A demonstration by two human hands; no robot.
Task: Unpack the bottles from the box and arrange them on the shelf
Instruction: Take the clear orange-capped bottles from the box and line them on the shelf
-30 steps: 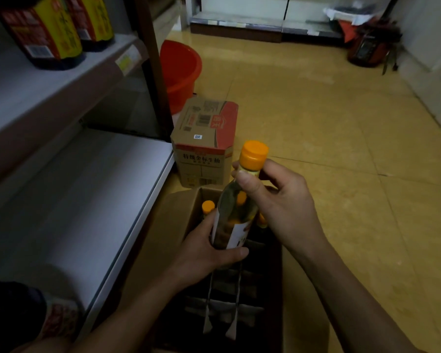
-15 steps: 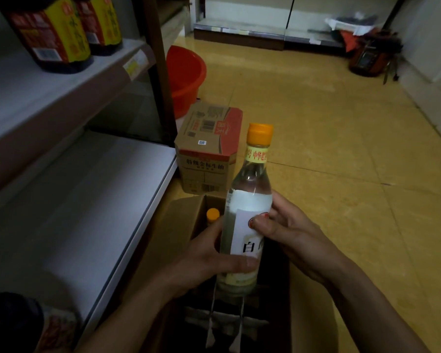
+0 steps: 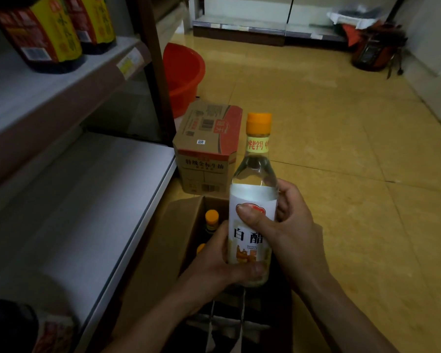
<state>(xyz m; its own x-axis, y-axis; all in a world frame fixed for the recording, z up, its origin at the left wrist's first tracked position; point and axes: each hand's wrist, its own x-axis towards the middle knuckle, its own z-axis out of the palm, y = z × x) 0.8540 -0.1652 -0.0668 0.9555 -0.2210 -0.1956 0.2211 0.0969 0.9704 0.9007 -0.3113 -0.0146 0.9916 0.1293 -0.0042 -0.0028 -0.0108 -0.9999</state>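
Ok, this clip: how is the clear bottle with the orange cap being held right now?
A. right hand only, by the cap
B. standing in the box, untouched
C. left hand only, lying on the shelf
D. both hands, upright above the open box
D: the bottle is upright, with the left hand around its lower part and the right hand on its label, above the open box.

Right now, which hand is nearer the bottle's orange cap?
Right. The right hand grips the label below the orange cap; the left hand holds the bottle at its base.
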